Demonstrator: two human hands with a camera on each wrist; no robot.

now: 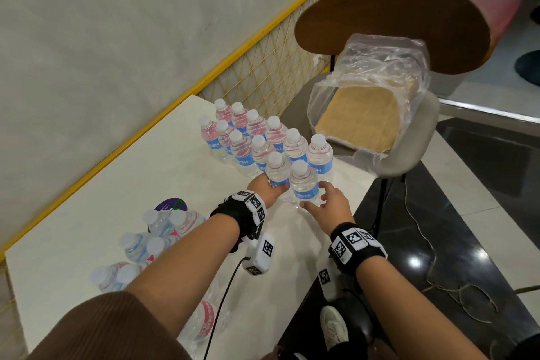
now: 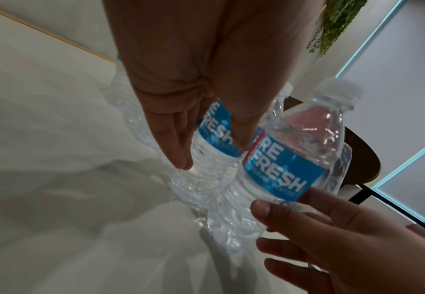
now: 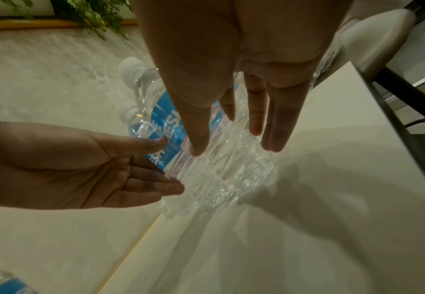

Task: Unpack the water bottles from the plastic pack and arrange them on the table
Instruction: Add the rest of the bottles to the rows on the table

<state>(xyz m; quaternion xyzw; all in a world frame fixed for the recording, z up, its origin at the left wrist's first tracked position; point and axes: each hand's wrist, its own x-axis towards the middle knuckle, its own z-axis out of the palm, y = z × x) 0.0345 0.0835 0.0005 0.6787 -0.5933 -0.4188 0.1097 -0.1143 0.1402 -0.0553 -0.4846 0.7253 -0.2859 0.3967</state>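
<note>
Bottle (image 1: pixel 304 184) apparently touching right hand (image 1: pixel 330 204)

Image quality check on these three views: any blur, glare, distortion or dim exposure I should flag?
Head view: sharp at the standing bottles, near bottles soft, floor glare, wide-angle bend along the yellow rail. Left wrist view: dim, label readable, left hand looms large. Right wrist view: dim, soft, right hand looms large, shadows on the table.

Grey wall (image 1: pixel 102 38), yellow mesh fence (image 1: pixel 263 67), wooden-backed chair (image 1: pixel 394 23), glossy dark floor (image 1: pixel 482 184).
</note>
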